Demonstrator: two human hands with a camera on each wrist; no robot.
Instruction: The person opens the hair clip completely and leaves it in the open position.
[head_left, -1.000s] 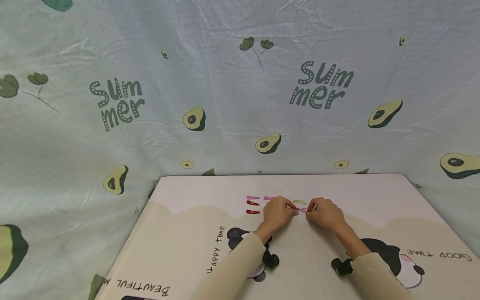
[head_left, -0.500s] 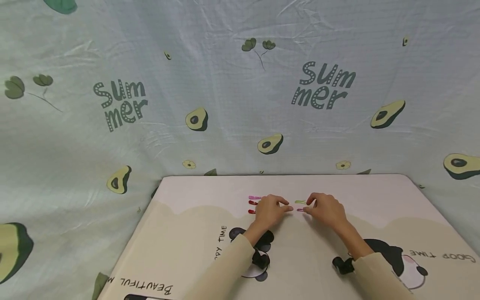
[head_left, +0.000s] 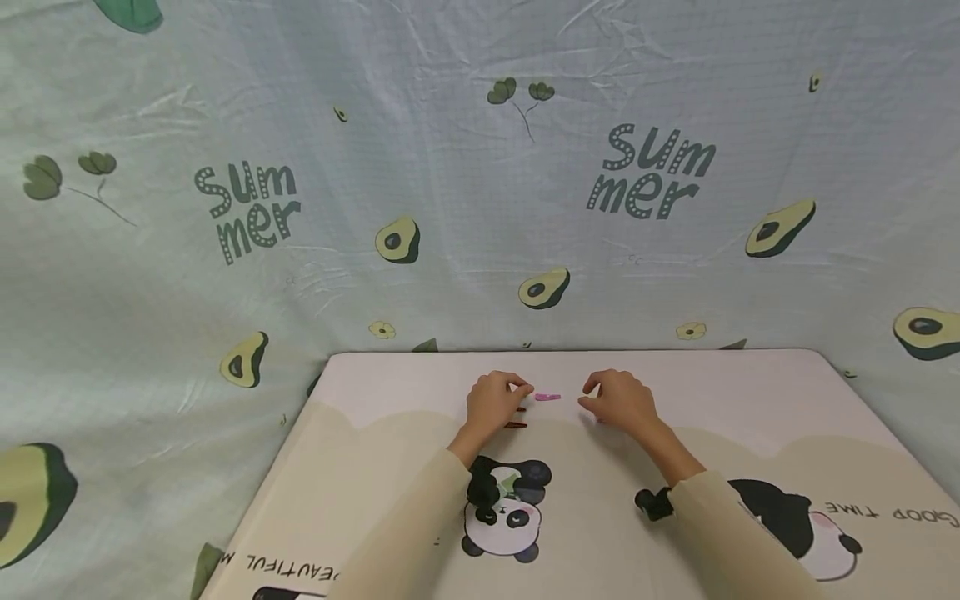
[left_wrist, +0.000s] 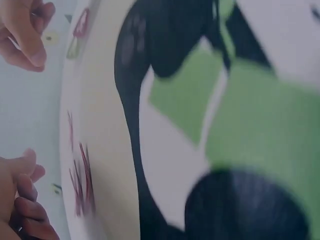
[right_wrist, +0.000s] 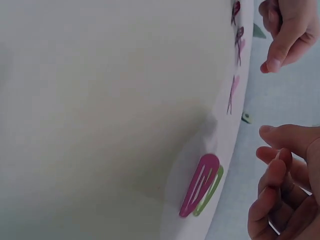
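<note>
Over the left clips, my left hand point(head_left: 491, 407) hovers with fingers loosely bent and nothing visible between them. My right hand point(head_left: 618, 402) is farther right, thumb and fingers apart, holding nothing visible. A pink snap hair clip point(head_left: 547, 397) lies on the table between the hands. Two dark red hair clips, one at the front point(head_left: 516, 425), are partly covered by my left hand. In the right wrist view, a magenta hair clip point(right_wrist: 201, 185) and a green hair clip point(right_wrist: 210, 191) lie side by side below my right hand point(right_wrist: 290, 182); the head view mostly hides them.
The table point(head_left: 390, 458) has a cloud and animal print, with a panda picture point(head_left: 502, 517) in front of the clips. A pale curtain point(head_left: 465, 183) with avocado prints hangs behind the table's far edge.
The right hand has let go of the magenta clip and lifted slightly back and left. My left hand has drawn away to the left, uncovering the middle pink clip.
</note>
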